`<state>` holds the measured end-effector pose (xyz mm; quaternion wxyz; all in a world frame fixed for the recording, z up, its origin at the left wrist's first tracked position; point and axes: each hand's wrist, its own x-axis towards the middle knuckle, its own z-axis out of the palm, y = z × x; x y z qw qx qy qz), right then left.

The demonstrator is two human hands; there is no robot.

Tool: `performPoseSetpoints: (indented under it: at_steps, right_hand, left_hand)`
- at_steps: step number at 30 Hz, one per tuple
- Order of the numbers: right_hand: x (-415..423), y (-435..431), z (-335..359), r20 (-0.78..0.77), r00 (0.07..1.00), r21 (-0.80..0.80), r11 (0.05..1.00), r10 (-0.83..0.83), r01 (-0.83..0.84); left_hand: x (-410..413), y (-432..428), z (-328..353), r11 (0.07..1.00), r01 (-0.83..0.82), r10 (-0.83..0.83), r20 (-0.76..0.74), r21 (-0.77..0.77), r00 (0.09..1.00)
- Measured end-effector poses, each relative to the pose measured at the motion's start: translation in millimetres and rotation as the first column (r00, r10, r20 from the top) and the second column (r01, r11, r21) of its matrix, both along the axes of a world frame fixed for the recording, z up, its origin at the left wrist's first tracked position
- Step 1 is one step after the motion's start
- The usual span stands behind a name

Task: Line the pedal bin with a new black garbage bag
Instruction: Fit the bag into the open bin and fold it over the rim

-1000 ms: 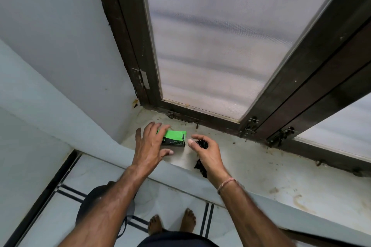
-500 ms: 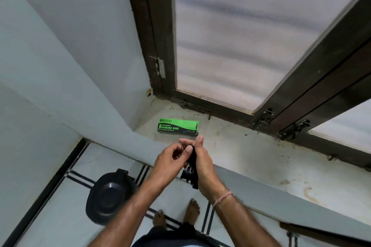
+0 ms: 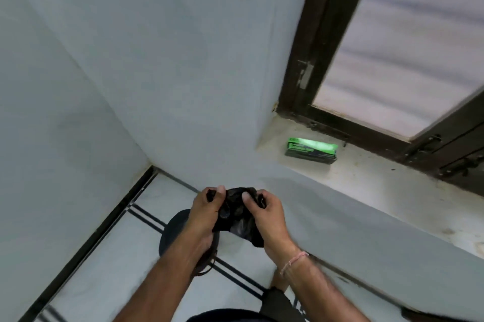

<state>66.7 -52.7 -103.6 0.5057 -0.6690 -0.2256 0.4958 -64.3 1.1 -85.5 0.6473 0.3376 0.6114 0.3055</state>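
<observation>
A crumpled black garbage bag [image 3: 237,217] hangs between my two hands, away from the sill. My left hand [image 3: 204,213] grips its left part with thumb and curled fingers. My right hand [image 3: 267,214] grips its right part the same way. Below my hands, on the floor, stands the black pedal bin [image 3: 174,230]; my left forearm hides most of it. The green garbage bag box [image 3: 310,150] lies on the window sill, up and to the right of my hands.
The stained stone window sill [image 3: 379,185] runs to the right below a dark wooden window frame [image 3: 301,78]. A white wall fills the left. The white tiled floor [image 3: 110,264] has black stripes and a dark skirting. My bare foot shows near the bottom.
My hands have come down from the sill with the bag and pulled a little apart, spreading it over the bin. The view has swung left, so the green box sits further right.
</observation>
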Motion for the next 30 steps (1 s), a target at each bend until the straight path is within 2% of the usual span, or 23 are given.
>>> performPoseSetpoints:
  at_steps: [2,4,5,7,9,13,16,22,27,30]
  right_hand:
    - [-44.1,1.1,-4.6,0.041,0.999,0.023,1.0,-0.015,0.014]
    - [-94.2,0.4,-4.9,0.039,0.999,0.054,0.998,-0.014,0.012]
    - [-118.8,-1.1,-2.9,0.024,1.0,0.063,0.998,-0.012,0.01]
    - [-163.3,-7.1,5.1,-0.004,1.0,0.064,0.998,0.0,0.0]
    - [-194.0,-14.1,14.5,-0.018,1.0,0.055,0.998,0.019,-0.018]
    - [-232.8,-27.9,33.6,-0.086,0.993,0.009,0.997,0.082,-0.082]
    - [-253.8,-35.6,38.4,-0.061,0.996,-0.01,0.998,0.063,-0.063]
    - [-272.6,-46.0,42.1,-0.007,0.998,0.033,0.997,-0.064,0.064]
    - [-293.7,-50.5,46.2,0.016,0.999,0.091,0.995,0.047,-0.048]
    - [-307.0,-48.2,52.4,-0.047,0.994,0.108,0.99,0.094,-0.088]
  left_hand:
    - [-47.0,-2.5,-1.1,0.999,-0.008,0.01,0.053,-0.035,0.999]
    - [-97.4,-7.9,3.8,0.996,0.073,-0.066,0.125,-0.05,0.99]
    - [-122.7,-10.7,7.7,0.989,0.149,-0.146,0.119,-0.015,0.982]
    - [-174.2,-16.8,16.2,0.958,0.272,-0.274,0.014,0.088,0.962]
    - [-220.2,-19.2,24.4,0.961,0.253,-0.249,-0.049,0.111,0.967]
    - [-284.0,-21.4,29.6,0.983,0.149,-0.148,-0.016,0.107,0.989]
    - [-310.7,-27.8,26.1,0.973,0.172,-0.174,0.005,0.152,0.985]
    - [-344.2,-49.0,21.5,0.97,0.171,-0.164,-0.052,0.172,0.985]
    - [-346.9,-59.4,31.9,0.901,0.414,-0.414,-0.025,0.132,0.91]
    - [-342.5,-60.3,34.7,0.881,0.424,-0.435,0.009,0.209,0.9]
